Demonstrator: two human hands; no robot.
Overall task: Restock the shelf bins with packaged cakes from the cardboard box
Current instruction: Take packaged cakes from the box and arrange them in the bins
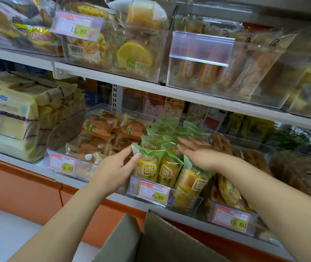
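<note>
the person's left hand (116,168) holds the front-left packet (147,167) of a row of green-wrapped cakes (169,171) standing upright in a clear bin (133,186) on the middle shelf (69,183). its thumb lies on the packet's face near the top and its fingers reach round the packet's left edge. the right hand (195,153) is spread flat with straight fingers, palm down over the tops of the cakes further back in the same bin, gripping nothing; whether it touches the wrappers cannot be told. a price tag reading 6.80 (153,192) is clipped to the bin's front wall. just left is a bin of orange-wrapped cakes (98,133) with a 15.60 tag (62,164). just right, another bin holds clear-wrapped yellow pastries (226,190) behind its own 15.60 tag (230,217). the cardboard box (160,241) sits below the hands at the bottom edge, flaps raised, its contents out of sight. the upper shelf carries more clear bins of bakery packets (135,52).
</note>
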